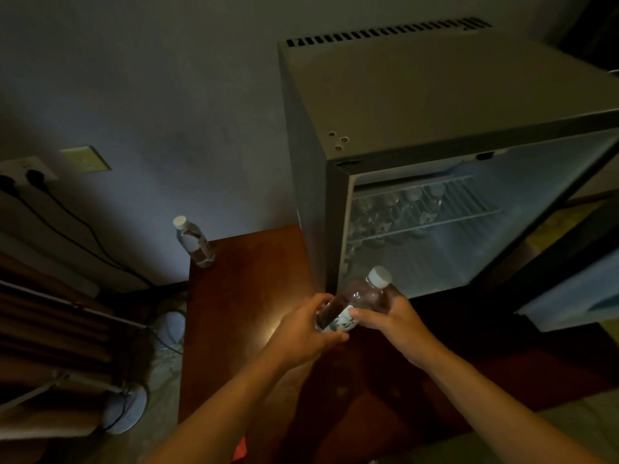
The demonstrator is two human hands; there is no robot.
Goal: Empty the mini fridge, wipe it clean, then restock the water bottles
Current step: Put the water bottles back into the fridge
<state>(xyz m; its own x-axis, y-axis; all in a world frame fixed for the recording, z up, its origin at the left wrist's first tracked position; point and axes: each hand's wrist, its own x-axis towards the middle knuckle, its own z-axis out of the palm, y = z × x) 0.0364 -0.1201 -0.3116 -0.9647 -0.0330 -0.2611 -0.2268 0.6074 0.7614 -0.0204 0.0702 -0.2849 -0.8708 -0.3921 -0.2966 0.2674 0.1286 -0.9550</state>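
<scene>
The grey mini fridge (385, 105) stands open on a reddish wooden table (254, 296). Several water bottles (398, 209) lie behind its wire shelf (445, 219). Both hands hold one clear water bottle with a white cap (365, 296), tilted, in front of the fridge's lower left corner. My left hand (308, 329) grips its labelled bottom end. My right hand (388, 316) grips its middle. Another water bottle (194, 242) stands upright at the table's far left corner.
The fridge door (569, 289) hangs open to the right. A wall with a socket plate (26, 169) and black cables (77, 236) is at the left. Wooden slatted furniture (50, 329) and slippers (127, 410) are on the floor to the left.
</scene>
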